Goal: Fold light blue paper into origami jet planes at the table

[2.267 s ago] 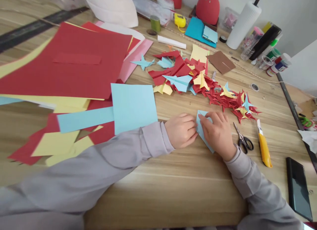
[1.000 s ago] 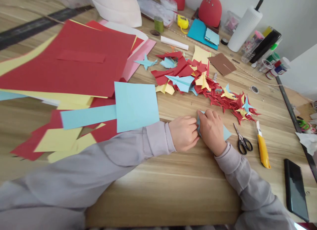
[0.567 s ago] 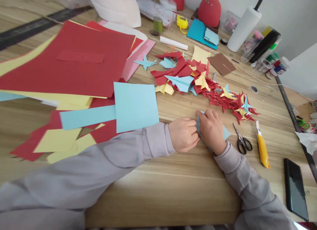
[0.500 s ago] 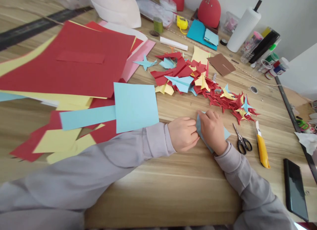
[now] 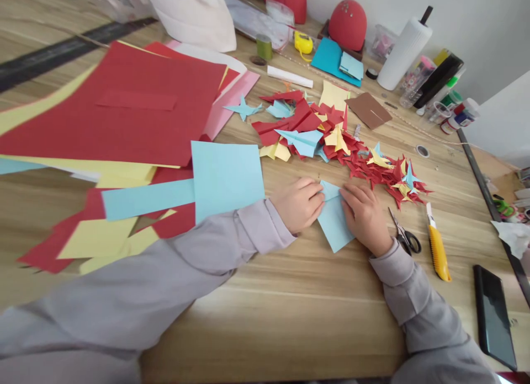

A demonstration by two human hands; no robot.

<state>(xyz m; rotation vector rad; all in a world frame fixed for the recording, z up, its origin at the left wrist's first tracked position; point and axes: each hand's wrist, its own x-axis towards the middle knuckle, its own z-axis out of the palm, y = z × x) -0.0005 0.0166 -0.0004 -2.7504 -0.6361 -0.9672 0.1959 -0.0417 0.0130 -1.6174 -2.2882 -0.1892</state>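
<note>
A light blue paper [image 5: 336,224] lies on the wooden table between my hands, its far end folded over in a small flap. My left hand [image 5: 298,204] grips the paper's left edge near the fold, fingers bent together. On the right side my right hand [image 5: 366,216] pinches the other edge, its fingers closed. Left of my hands, a blue square sheet [image 5: 228,177] overlaps a blue strip [image 5: 149,198]. Beyond them is a heap of folded red, yellow and blue paper pieces [image 5: 304,142].
Scissors [image 5: 408,238], a yellow cutter [image 5: 439,251] and a black phone [image 5: 494,315] lie to the right. Large red sheets [image 5: 153,127] cover the left side. A brown paper [image 5: 369,110], a tape measure [image 5: 303,42] and a white bottle [image 5: 404,53] stand or lie farther back.
The blue paper between my hands has turned, and more of it shows, with a flap at its far end. My left hand moved slightly away and left; my right hand shifted right.
</note>
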